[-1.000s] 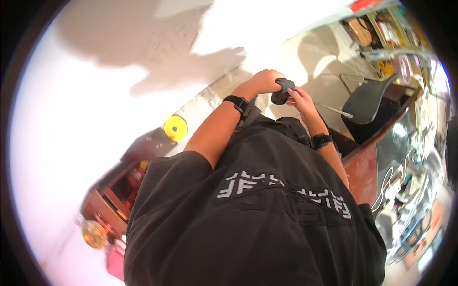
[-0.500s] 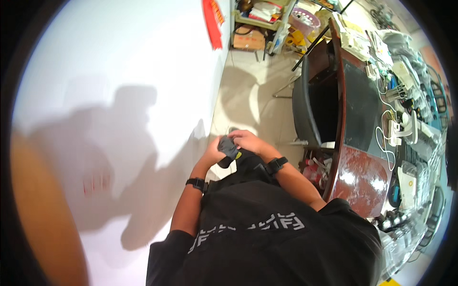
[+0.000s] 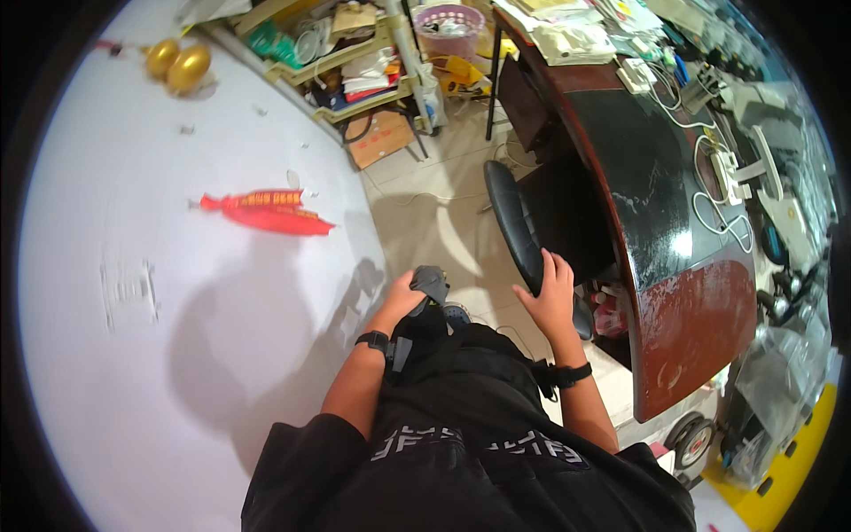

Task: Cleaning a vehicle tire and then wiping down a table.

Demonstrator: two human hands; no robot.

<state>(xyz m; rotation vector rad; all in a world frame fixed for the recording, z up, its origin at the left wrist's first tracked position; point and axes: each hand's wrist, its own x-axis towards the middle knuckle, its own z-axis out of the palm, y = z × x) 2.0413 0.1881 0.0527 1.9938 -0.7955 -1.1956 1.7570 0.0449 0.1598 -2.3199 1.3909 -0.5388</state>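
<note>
My left hand, with a black strap around its wrist, is closed on a dark grey piece of cloth that hangs bunched beside my leg. My right hand reaches out to the right with thumb and fingers apart, over the edge of a black chair backrest. Whether its fingers touch the chair I cannot tell. Another black strap circles the right wrist. Below the grey cloth, part of a shoe shows on the floor.
A curved reddish-brown desk stands to the right, with white cables and papers on it. Ahead are a loaded shelf rack, a cardboard box and a pink basket. A white wall runs along the left.
My right hand has left the grey cloth and swung right to the chair, its fingers opening. The left hand keeps the cloth. My view has turned, showing more of the wall and rack.
</note>
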